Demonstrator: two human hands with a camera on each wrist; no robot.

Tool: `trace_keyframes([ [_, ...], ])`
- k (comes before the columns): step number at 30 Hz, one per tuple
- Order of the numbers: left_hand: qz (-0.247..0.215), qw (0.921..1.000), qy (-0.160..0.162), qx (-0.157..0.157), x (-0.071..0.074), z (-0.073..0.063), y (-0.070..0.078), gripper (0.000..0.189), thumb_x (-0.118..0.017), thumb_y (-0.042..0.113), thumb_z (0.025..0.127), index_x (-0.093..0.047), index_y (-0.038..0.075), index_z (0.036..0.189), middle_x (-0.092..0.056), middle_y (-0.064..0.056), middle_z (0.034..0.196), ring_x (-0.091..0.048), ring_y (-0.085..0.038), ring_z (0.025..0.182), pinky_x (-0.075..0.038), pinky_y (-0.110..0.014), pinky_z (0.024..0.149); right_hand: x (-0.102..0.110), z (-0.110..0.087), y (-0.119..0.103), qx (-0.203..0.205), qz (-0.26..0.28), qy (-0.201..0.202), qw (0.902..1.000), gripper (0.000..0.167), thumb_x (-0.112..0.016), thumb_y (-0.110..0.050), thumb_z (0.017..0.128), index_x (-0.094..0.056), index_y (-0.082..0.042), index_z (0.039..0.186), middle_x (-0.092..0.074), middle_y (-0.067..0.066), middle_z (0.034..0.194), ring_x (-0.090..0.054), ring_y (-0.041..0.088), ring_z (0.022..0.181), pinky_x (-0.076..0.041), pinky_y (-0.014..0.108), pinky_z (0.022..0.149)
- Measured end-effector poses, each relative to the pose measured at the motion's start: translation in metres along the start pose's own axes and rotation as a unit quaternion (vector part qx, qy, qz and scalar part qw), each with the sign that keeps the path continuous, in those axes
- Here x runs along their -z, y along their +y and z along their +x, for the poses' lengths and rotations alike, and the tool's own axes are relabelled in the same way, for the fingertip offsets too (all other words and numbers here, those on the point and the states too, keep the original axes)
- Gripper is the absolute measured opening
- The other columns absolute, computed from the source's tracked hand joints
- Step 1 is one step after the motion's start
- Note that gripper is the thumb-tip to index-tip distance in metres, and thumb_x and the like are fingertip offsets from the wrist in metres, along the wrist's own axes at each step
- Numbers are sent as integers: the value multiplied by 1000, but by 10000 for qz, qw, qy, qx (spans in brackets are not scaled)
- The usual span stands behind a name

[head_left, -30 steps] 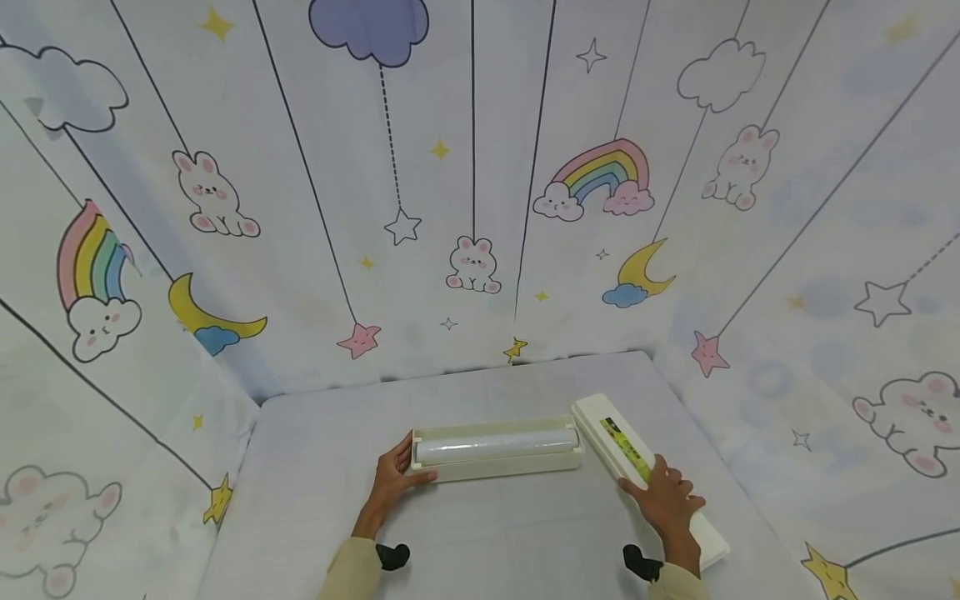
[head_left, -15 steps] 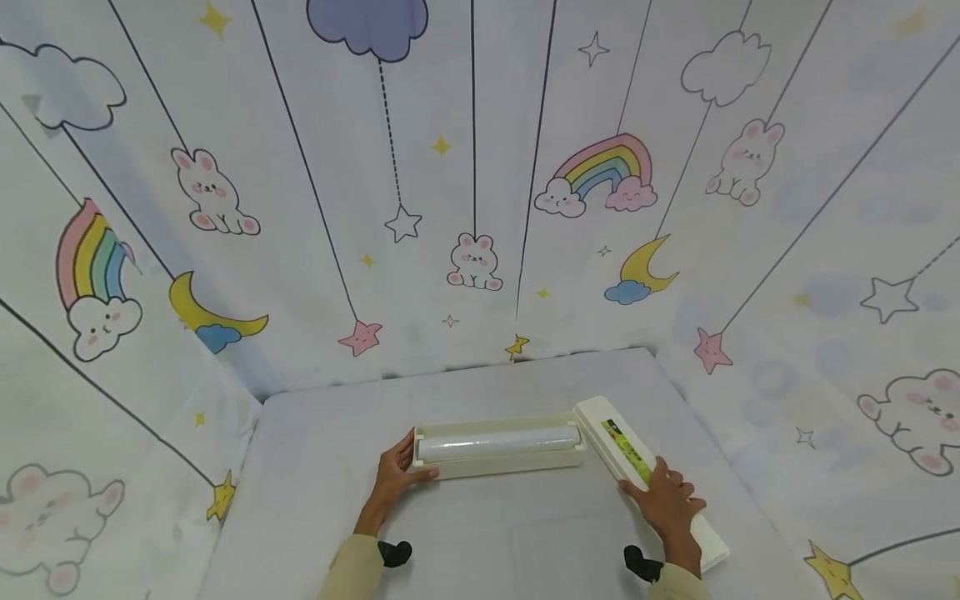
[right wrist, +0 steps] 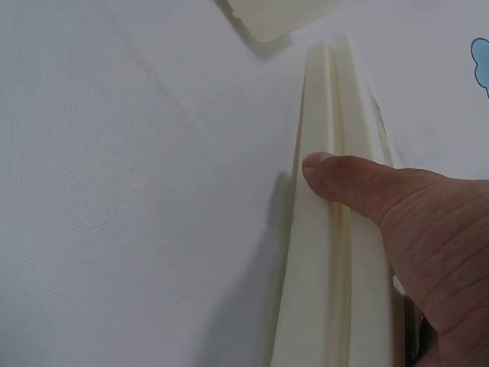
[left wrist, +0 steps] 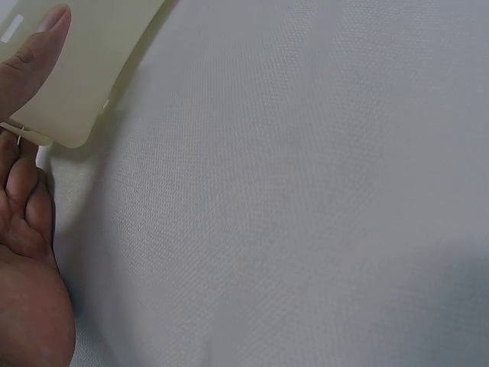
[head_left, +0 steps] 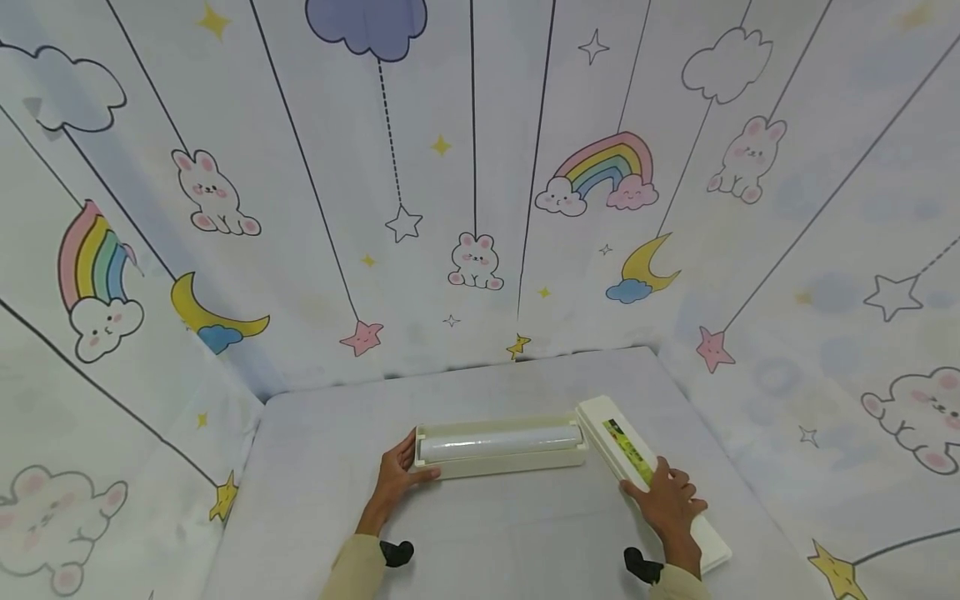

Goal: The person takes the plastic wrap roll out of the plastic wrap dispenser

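A long cream plastic-wrap dispenser box [head_left: 510, 470] lies on the table without its cover, a shiny roll of clear film [head_left: 495, 442] inside. My left hand [head_left: 394, 480] grips the box's left end, thumb along the front wall and fingers behind the end. In the left wrist view, the thumb presses flat on the box [left wrist: 107, 53]. To the right lies the cream lid [head_left: 597, 410] with a green and yellow label, slanting toward me. My right hand [head_left: 670, 502] holds it across the near half. The thumb lies on its grooved side [right wrist: 313, 267] in the right wrist view.
A white cloth covers the table [head_left: 510, 542]. Fabric walls [head_left: 480, 167] printed with bunnies, stars and rainbows rise at the back and both sides. The lid's far end sits close to the box's right end. Black straps or mounts [head_left: 642, 565] show at both cuffs.
Both hands stay on the box and the lid, which keep their places. Only a slight shift of the head view shows.
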State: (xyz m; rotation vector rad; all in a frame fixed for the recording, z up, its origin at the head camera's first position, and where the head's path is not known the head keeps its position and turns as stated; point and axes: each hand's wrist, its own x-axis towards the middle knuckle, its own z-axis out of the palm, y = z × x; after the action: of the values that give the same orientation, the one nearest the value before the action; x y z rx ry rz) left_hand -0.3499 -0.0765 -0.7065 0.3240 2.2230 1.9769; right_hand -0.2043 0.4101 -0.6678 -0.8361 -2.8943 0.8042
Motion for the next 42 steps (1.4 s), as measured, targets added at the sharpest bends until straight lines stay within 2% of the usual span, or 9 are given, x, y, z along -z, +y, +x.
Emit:
trace_keyframes([
  [8,-98,9998,21,194,-1,2,0,104,-96,6,82,-37,1,169,-44,-20,172,-43,-39,161,-36,-38,132,-2,0,-2,-69,14,-42,10000,100,-79,-41,93,-26,13,159,-37,50,138,-38,65,118,-27,79,95],
  [16,-93,9997,53,202,-2,0,6,105,-96,3,81,-38,2,168,-45,-19,171,-43,-38,160,-36,-36,132,-4,-1,-1,-85,55,-122,9999,102,-78,-42,94,-23,11,161,-34,51,140,-34,66,120,-25,81,96],
  [22,-54,10000,13,35,-1,-2,8,104,-96,4,82,-37,-2,168,-45,-24,170,-43,-44,159,-36,-44,131,-4,-1,0,-55,89,-27,9999,102,-79,-43,93,-25,12,160,-33,52,140,-31,65,119,-26,79,94],
  [24,-13,10000,6,-62,-1,-2,6,104,-96,5,82,-37,-3,167,-45,-26,169,-44,-46,158,-38,-42,130,-5,-1,1,-35,99,-12,9999,101,-79,-42,94,-25,12,160,-33,51,140,-30,65,118,-27,79,93],
  [28,38,9994,3,-331,1,-1,0,103,-97,8,82,-38,-4,167,-46,-27,167,-50,-40,156,-44,-23,125,-6,1,2,-13,157,-14,9999,100,-79,-42,93,-26,11,159,-33,50,140,-29,65,118,-27,79,92],
  [32,-49,9981,-21,-620,3,0,-9,103,-98,11,81,-39,-5,165,-47,-29,166,-54,-33,154,-45,-14,121,-7,2,3,-19,183,-25,9998,101,-79,-43,92,-26,11,159,-32,49,140,-29,64,118,-27,78,92],
  [34,-106,9979,-61,-636,4,2,-13,105,-98,13,81,-39,-5,166,-46,-29,167,-52,-32,155,-44,-14,122,-8,2,3,-26,189,-6,9998,101,-79,-43,92,-27,10,159,-33,49,140,-30,64,118,-27,79,93],
  [39,-300,9990,-58,-321,5,6,-18,109,-101,15,78,-40,1,167,-45,-22,169,-49,-27,157,-41,-10,121,-11,3,5,-50,164,21,9999,102,-79,-44,92,-26,10,160,-32,48,140,-30,64,118,-27,79,94],
  [42,-280,9990,-39,-355,5,6,-17,108,-101,13,77,-41,-1,166,-48,-24,168,-52,-29,156,-43,-12,120,-12,4,5,-67,137,22,9999,102,-79,-44,92,-26,10,160,-32,49,141,-31,64,118,-27,79,94],
])
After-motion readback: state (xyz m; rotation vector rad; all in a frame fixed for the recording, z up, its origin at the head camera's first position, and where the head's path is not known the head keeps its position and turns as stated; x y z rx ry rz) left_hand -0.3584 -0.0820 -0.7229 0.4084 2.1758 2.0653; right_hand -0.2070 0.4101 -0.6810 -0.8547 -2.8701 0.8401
